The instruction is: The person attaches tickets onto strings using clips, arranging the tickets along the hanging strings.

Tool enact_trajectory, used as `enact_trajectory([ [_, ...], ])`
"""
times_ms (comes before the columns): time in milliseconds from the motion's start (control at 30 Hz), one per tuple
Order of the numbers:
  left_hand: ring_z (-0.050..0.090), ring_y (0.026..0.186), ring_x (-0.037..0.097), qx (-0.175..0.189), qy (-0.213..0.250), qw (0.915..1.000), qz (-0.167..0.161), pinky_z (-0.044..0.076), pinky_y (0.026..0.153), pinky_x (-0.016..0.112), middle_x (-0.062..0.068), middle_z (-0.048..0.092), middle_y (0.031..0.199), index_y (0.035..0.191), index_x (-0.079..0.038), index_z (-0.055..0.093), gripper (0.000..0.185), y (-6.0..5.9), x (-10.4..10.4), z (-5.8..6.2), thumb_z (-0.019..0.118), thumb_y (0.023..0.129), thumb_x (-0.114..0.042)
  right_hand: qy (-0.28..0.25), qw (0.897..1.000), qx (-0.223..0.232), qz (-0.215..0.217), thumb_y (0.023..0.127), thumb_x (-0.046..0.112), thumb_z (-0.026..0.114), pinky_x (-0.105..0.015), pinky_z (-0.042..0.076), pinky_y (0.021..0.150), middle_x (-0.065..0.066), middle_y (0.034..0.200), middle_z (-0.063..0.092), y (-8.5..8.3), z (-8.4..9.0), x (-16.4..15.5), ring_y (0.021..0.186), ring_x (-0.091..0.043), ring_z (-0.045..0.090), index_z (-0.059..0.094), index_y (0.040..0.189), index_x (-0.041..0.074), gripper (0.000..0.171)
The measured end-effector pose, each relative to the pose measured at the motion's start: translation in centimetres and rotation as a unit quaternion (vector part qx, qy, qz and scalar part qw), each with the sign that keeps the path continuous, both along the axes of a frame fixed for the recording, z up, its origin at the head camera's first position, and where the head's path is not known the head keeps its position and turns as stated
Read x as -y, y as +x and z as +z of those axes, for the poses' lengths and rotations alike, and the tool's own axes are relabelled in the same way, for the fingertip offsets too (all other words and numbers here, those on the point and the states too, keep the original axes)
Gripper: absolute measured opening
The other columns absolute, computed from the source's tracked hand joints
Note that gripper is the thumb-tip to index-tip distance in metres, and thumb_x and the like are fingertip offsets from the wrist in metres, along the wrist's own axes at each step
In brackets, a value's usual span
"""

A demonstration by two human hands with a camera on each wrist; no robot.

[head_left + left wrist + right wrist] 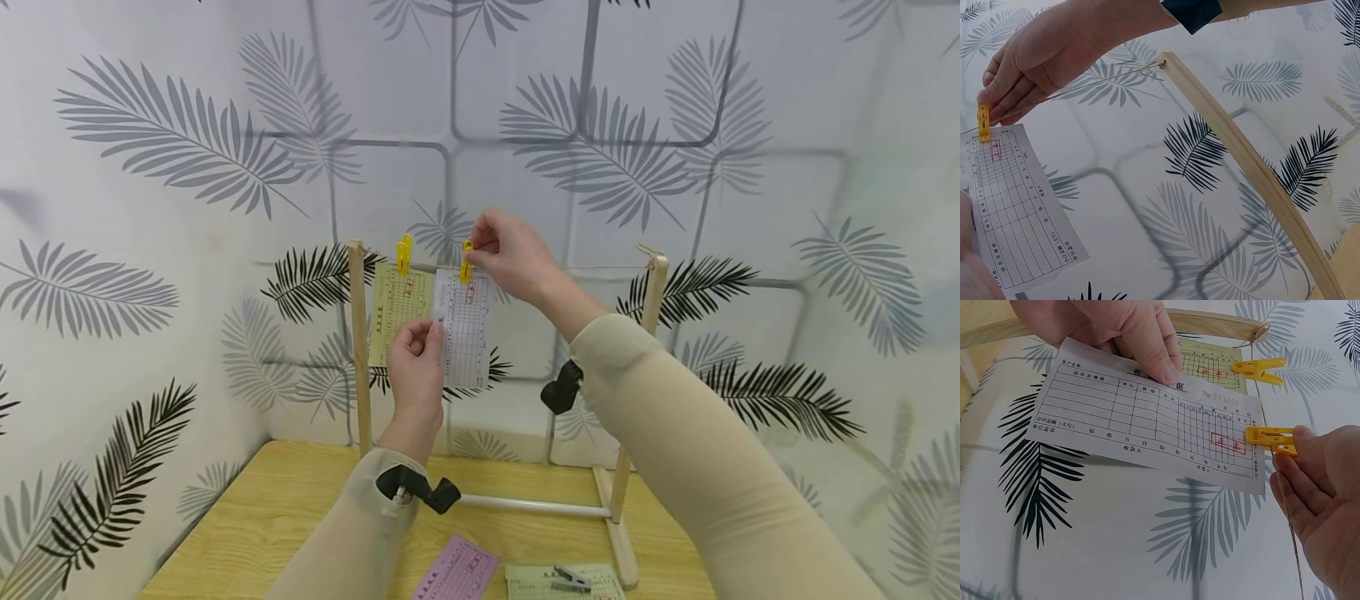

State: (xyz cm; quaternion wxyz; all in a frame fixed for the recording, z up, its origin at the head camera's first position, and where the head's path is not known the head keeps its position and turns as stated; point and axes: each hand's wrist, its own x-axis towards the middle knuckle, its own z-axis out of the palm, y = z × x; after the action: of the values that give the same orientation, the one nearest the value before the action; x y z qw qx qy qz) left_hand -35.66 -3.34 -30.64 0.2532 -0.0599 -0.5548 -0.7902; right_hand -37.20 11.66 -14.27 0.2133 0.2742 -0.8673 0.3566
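Note:
A white receipt slip (1141, 419) hangs at a string (1285, 512), with a yellow clothespin (1272, 439) biting its top edge. My right hand (513, 254) pinches that clothespin between thumb and fingers. Lower down, my left hand (417, 367) pinches the slip's left edge, thumb in front. To the left, a yellow-green slip (397, 304) hangs from the string by another yellow clothespin (404, 254); my left hand hides part of it in the head view.
The string runs between two wooden posts, left post (360, 350) and right post (654, 292). On the wooden table (247, 517) lie a pink slip (459, 571) and yellow-green slips (525, 581) with a grey clip (572, 579) on top. A patterned wall stands behind.

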Motion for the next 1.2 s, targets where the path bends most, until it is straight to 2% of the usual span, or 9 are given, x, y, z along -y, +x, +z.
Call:
enact_trajectory([
  [167, 0.065, 0.096, 0.021, 0.003, -0.002, 1.0, 0.003, 0.056, 0.079, 0.027, 0.01, 0.07, 0.107, 0.123, -0.003, 0.07, 0.017, 0.01, 0.01, -0.09, 0.069, 0.112, -0.017, 0.003, 1.0, 0.003, 0.002, 0.107, 0.008, 0.074, -0.037, 0.055, 0.105, -0.014, 0.126, 0.071, 0.14, -0.04, -0.02, 0.122, -0.027, 0.07, 0.061, 0.118, 0.003, 0.018],
  [467, 0.065, 0.098, 0.021, 0.009, -0.004, 1.0, -0.001, 0.056, 0.08, 0.029, 0.01, 0.07, 0.11, 0.122, -0.007, 0.069, 0.015, -0.15, 0.03, -0.05, 0.068, 0.113, -0.019, 0.007, 1.0, 0.007, 0.0, 0.108, 0.011, 0.073, -0.038, 0.054, 0.106, -0.012, 0.129, 0.07, 0.29, 0.06, 0.04, 0.126, -0.026, 0.068, 0.061, 0.123, 0.004, 0.021],
  [833, 0.064, 0.098, 0.022, 0.013, -0.003, 0.9999, 0.002, 0.055, 0.081, 0.03, 0.009, 0.068, 0.109, 0.122, -0.007, 0.07, 0.014, -0.37, 0.23, -0.31, 0.069, 0.112, -0.017, 0.011, 1.0, 0.003, 0.002, 0.108, 0.012, 0.073, -0.038, 0.055, 0.105, -0.012, 0.129, 0.071, 0.01, -0.26, 0.4, 0.124, -0.027, 0.069, 0.061, 0.124, 0.004, 0.022],
  [1200, 0.063, 0.098, 0.022, 0.007, -0.015, 0.9999, -0.004, 0.054, 0.082, 0.031, 0.009, 0.068, 0.109, 0.121, -0.009, 0.068, 0.013, -0.36, 0.21, -0.6, 0.068, 0.113, -0.019, 0.008, 1.0, 0.012, 0.003, 0.11, 0.014, 0.071, -0.039, 0.055, 0.106, -0.013, 0.133, 0.07, 0.55, -0.39, -0.06, 0.128, -0.028, 0.068, 0.059, 0.126, 0.005, 0.022],
])
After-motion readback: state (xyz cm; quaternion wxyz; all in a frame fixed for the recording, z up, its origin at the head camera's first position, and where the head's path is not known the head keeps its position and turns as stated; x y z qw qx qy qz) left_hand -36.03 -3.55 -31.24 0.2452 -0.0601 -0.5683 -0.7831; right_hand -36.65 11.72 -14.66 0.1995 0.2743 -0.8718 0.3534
